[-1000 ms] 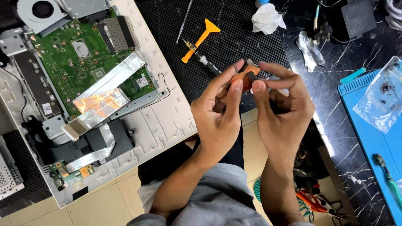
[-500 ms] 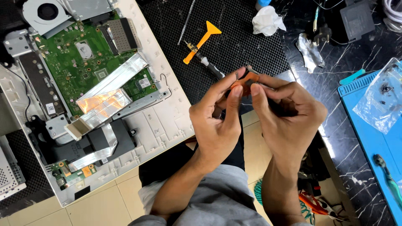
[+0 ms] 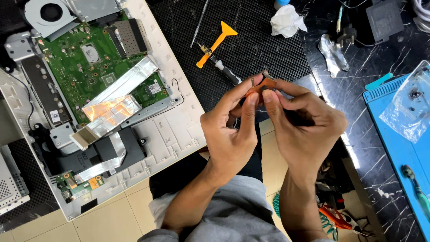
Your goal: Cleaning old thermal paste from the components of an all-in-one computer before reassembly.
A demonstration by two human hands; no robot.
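Both hands meet above the desk's front edge, pinching a small copper-coloured part (image 3: 261, 86) between them. The left hand (image 3: 230, 130) grips it with thumb and forefinger from the left; the right hand (image 3: 304, 127) closes its fingertips on it from the right. The part looks like thin bent metal, orange-brown, with small pins sticking up. Behind it lies a black ribbed mat (image 3: 251, 40).

The single head camera is looking steeply down from close above the black ribbed mat (image 3: 251, 49), taking in the opened computer chassis (image 3: 174, 130) left of it and the blue tray (image 3: 394, 134) right of it.
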